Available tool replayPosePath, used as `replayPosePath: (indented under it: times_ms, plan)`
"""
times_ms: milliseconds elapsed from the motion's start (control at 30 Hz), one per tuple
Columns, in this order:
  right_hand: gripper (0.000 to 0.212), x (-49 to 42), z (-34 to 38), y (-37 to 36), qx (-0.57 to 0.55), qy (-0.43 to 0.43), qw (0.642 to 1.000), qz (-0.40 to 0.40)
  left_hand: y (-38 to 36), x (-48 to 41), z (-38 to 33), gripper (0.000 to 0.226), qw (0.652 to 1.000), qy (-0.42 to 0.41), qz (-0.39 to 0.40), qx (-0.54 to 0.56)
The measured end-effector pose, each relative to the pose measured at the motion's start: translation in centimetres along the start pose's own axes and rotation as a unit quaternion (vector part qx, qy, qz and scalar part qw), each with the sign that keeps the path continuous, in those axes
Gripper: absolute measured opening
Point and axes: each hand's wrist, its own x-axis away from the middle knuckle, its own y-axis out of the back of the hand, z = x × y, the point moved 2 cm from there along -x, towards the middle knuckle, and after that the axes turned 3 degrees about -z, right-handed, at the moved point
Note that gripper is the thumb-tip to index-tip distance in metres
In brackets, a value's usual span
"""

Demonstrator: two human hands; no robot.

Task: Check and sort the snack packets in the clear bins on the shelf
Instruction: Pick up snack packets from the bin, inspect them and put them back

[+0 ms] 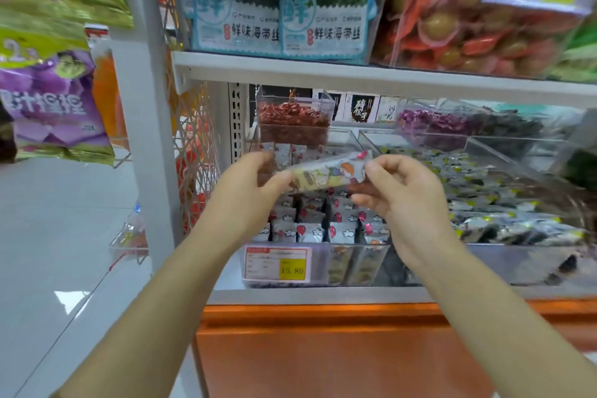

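A long white snack packet (326, 173) with cartoon print is held level above the left clear bin (352, 265). My left hand (248, 194) pinches its left end and my right hand (397, 191) pinches its right end. Below them, the bin holds rows of upright white packets (323, 229) printed with red balloons and clouds. A wider clear bin (517, 263) to the right is filled with grey and black packets (484, 200).
A price tag (277, 263) reading 15.80 hangs on the left bin's front. Small clear bins of red snacks (292, 123) and purple snacks (429, 123) stand behind. The upper shelf (355, 73) carries seaweed boxes and red packets. Purple bags (48, 100) hang at left.
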Motion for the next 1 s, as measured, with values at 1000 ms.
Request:
replayPosePath:
  times_ms: [1000]
  plan:
    - [0.01,0.4,-1.3,2.3,-0.14,-0.097,0.985,0.019,-1.8,1.3,-0.2,0.019,0.861,0.228,0.054,0.451]
